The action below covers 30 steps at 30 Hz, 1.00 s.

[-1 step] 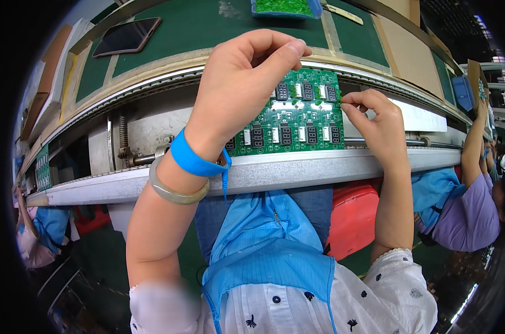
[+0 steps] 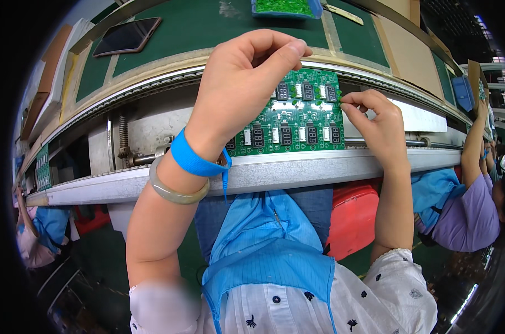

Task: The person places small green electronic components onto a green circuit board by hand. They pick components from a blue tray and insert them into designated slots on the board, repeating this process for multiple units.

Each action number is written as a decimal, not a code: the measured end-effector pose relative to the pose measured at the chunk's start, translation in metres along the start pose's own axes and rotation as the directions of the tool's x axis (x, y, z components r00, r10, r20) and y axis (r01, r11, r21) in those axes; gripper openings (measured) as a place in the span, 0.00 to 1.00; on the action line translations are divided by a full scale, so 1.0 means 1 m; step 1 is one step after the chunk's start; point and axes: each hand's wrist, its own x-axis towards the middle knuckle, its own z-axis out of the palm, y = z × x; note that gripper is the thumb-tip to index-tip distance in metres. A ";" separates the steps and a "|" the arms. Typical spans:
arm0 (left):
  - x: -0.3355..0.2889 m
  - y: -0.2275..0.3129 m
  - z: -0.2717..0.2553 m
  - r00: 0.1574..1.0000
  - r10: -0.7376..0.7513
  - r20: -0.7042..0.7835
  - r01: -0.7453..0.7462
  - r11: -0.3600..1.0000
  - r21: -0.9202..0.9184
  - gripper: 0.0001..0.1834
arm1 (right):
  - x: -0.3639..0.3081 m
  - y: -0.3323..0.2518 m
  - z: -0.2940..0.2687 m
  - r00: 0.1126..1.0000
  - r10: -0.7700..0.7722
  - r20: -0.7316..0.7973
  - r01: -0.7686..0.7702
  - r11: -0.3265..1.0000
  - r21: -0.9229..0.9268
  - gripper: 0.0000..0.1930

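A green circuit board (image 2: 269, 114) with several dark digit displays and white connectors lies across the rails in front of me. My left hand (image 2: 233, 92) is raised over its left part and hides some of it. Thumb and index finger are pinched together there; anything between them is too small to make out. At the board's right edge, my right hand (image 2: 380, 122) has its thumb and index finger pinched beside small green parts (image 2: 322, 93) on the board. Whatever sits in that pinch is hidden.
Beyond the rails, a blue tray (image 2: 316, 10) of small green parts and a phone (image 2: 127, 37) lie on the green surface. A metal rail (image 2: 297, 167) runs along the near side. Co-workers sit at both sides; a red stool (image 2: 352, 217) stands below.
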 end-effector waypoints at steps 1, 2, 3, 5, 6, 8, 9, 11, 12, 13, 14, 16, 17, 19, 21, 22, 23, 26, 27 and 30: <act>0.000 0.000 0.000 1.000 0.001 -0.003 -0.001 1.000 -0.001 0.12 | 0.000 0.000 0.001 1.000 0.011 -0.002 -0.011 1.000 0.008 0.07; 0.000 0.000 0.000 1.000 0.000 -0.004 0.000 1.000 -0.004 0.12 | 0.000 0.001 0.002 1.000 0.022 -0.004 -0.022 1.000 0.016 0.07; 0.000 0.000 0.000 1.000 0.001 -0.004 -0.001 1.000 -0.008 0.12 | -0.001 0.002 0.002 0.999 0.032 -0.008 -0.032 0.999 0.024 0.07; -0.001 0.001 0.000 1.000 0.005 -0.004 -0.005 1.000 -0.003 0.12 | -0.003 0.001 0.002 0.995 0.095 -0.004 -0.095 0.995 0.038 0.08; -0.001 0.001 0.000 1.000 0.006 -0.003 -0.006 1.000 0.006 0.12 | -0.004 0.001 0.002 0.992 0.128 0.001 -0.128 0.991 0.045 0.09; -0.001 0.003 0.001 1.000 -0.002 -0.004 0.002 1.000 0.015 0.12 | -0.004 0.000 0.004 0.989 0.148 -0.013 -0.148 0.988 0.045 0.09; -0.001 0.003 0.001 1.000 -0.009 -0.005 0.010 1.000 0.016 0.12 | -0.005 -0.001 0.004 0.987 0.159 -0.020 -0.158 0.986 0.045 0.09; -0.001 0.003 0.001 1.000 -0.019 -0.006 0.019 1.000 0.020 0.12 | -0.005 0.000 0.005 0.989 0.149 -0.026 -0.148 0.988 0.038 0.09; -0.001 0.003 0.000 1.000 -0.021 -0.006 0.021 1.000 0.023 0.12 | -0.005 0.000 0.006 0.989 0.143 -0.030 -0.142 0.989 0.035 0.09; -0.002 0.003 0.000 1.000 -0.022 -0.005 0.023 0.999 0.025 0.12 | -0.005 -0.001 0.006 0.989 0.141 -0.030 -0.141 0.990 0.031 0.09; -0.002 0.003 0.000 1.000 -0.022 -0.005 0.022 1.000 0.022 0.12 | -0.004 -0.002 0.006 0.990 0.140 -0.030 -0.139 0.990 0.028 0.09; -0.002 0.004 0.000 1.000 -0.020 -0.006 0.020 1.000 0.016 0.12 | -0.004 -0.003 0.006 0.991 0.130 -0.035 -0.130 0.991 0.017 0.08; -0.002 0.003 0.000 1.000 -0.014 -0.006 0.015 1.000 0.018 0.12 | -0.003 -0.004 0.007 0.992 0.123 -0.039 -0.123 0.992 0.010 0.07; -0.001 0.002 0.000 1.000 -0.004 -0.008 0.004 1.000 0.021 0.12 | -0.003 -0.005 0.007 0.987 0.159 -0.030 -0.158 0.987 0.027 0.07; -0.001 0.002 0.000 1.000 -0.016 -0.005 0.017 0.999 0.031 0.12 | -0.002 -0.007 0.009 0.970 0.244 0.000 -0.243 0.967 0.072 0.07; -0.001 0.001 0.000 1.000 -0.022 -0.003 0.022 0.999 0.035 0.12 | -0.002 -0.007 0.009 0.968 0.251 -0.002 -0.251 0.966 0.070 0.07; -0.001 0.002 0.000 1.000 -0.024 -0.001 0.024 0.999 0.038 0.12 | -0.002 -0.008 0.010 0.966 0.259 -0.004 -0.258 0.964 0.068 0.07; -0.002 0.005 -0.001 0.999 -0.032 -0.003 0.032 0.998 0.047 0.12 | -0.004 -0.005 0.012 0.982 0.186 -0.021 -0.186 0.982 0.029 0.06; -0.002 0.005 -0.001 0.999 -0.036 -0.002 0.036 0.998 0.045 0.12 | -0.004 -0.004 0.011 0.989 0.148 -0.029 -0.148 0.989 0.007 0.06; -0.001 0.003 0.000 1.000 -0.027 -0.003 0.027 0.999 0.030 0.12 | -0.004 -0.005 0.008 0.977 0.211 -0.011 -0.211 0.977 0.018 0.09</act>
